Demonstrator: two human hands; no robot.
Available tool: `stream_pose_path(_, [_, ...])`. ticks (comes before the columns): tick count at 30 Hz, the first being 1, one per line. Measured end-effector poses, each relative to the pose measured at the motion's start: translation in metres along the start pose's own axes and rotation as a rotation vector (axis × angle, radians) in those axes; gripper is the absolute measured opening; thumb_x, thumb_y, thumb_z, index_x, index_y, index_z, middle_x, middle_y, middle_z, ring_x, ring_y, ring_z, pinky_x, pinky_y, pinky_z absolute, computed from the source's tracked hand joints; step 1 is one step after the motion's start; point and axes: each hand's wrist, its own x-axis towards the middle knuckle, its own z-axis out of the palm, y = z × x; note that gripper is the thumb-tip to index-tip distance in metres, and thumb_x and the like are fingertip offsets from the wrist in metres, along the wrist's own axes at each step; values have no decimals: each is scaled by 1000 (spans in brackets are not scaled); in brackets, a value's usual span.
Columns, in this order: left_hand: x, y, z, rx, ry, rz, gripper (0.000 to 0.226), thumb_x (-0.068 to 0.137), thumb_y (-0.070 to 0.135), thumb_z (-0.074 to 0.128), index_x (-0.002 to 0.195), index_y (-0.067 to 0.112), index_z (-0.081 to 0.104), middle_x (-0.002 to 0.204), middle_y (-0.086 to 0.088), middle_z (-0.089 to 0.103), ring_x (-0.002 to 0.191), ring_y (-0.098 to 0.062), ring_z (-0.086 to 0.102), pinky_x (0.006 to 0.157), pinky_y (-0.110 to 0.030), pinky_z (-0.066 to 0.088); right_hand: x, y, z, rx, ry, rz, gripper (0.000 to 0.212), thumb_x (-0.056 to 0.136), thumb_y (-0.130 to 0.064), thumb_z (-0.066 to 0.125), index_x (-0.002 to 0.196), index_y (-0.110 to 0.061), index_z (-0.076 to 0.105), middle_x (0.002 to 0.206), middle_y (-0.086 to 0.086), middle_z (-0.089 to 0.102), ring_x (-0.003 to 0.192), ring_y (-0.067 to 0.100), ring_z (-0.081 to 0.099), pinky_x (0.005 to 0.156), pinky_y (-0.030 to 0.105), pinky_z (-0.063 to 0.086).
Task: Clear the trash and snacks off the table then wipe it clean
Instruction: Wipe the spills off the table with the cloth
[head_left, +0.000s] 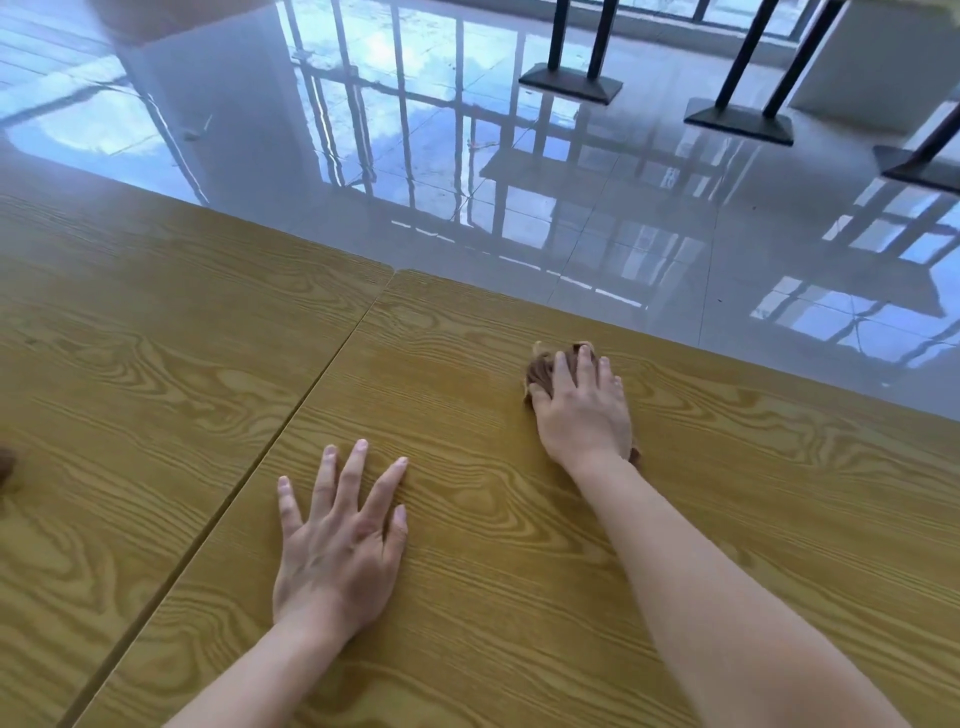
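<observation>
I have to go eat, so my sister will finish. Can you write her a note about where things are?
Left hand: open, flat on the table.
Right hand: pressing the brown cloth onto the table near its far edge.
Done: no trash or snacks in sight; wiping is under way.
Left: finish wiping; check the small brown thing at the left edge, too cut off to identify.

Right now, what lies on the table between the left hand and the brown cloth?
Nothing: the head view shows only bare table top between the left hand and the cloth.
</observation>
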Motion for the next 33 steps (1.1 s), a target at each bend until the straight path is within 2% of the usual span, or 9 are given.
stream_pose_path(5, [1,-4,-4,-10,-15,7,57,89,62,14,145,53,21,162,6,14,150,-20,1,116,-61,-1,-81,-16,29,-37,-27,-563,64,98,-58,24,155,-28,20,166,0,9,153,22,5,123,44,13])
stream_pose_path(8, [27,-17,-13,28,-20,47,61,85,69,17,144,52,25,159,2,18,148,-21,6,115,-64,2,-51,25,20,-102,6,-428,67,99,-59,17,156,-25,15,165,0,5,153,22,4,124,43,11])
stream_pose_path(13, [51,-30,-4,71,2,56,66,83,75,-2,144,54,-17,161,6,-20,144,-15,-29,115,-59,-14,47,-14,5,-53,43,25,70,99,-59,14,157,-20,13,166,11,2,152,31,4,123,47,7])
stream_pose_path(16, [49,-31,-1,76,13,55,66,84,76,-2,145,53,-16,162,6,-17,145,-15,-27,115,-58,-14,59,-61,13,-39,23,-97,66,100,-58,16,157,-25,12,166,10,2,152,32,3,123,49,7])
stream_pose_path(21, [49,-31,-3,79,15,65,66,86,74,2,147,51,-10,162,5,-15,146,-17,-24,115,-59,-12,-16,-56,30,-40,-51,-636,66,98,-59,17,155,-27,21,166,1,10,152,25,7,123,43,8])
stream_pose_path(23, [48,-31,-3,63,10,73,66,87,74,2,147,51,-11,162,5,-17,145,-17,-26,115,-58,-14,4,-28,23,-75,-40,-553,67,98,-57,14,156,-23,17,165,2,8,153,25,6,123,42,7])
stream_pose_path(25, [47,-30,-3,51,19,76,67,86,74,0,147,49,-13,162,4,-17,145,-18,-27,117,-54,-13,46,-20,12,-106,-8,-271,68,100,-55,13,157,-19,12,166,8,6,152,28,5,124,45,8])
stream_pose_path(28, [47,-29,-1,41,30,84,68,87,73,0,148,47,-13,162,2,-16,145,-19,-26,118,-51,-12,98,-64,8,-49,-4,-29,69,101,-57,14,157,-18,9,166,13,2,152,31,2,123,48,6])
stream_pose_path(33, [48,-29,-6,31,18,107,70,91,69,18,153,37,13,164,-3,5,149,-24,-11,119,-54,-4,83,-161,28,-23,-34,-374,64,98,-60,23,155,-32,19,166,6,8,152,31,7,123,49,6])
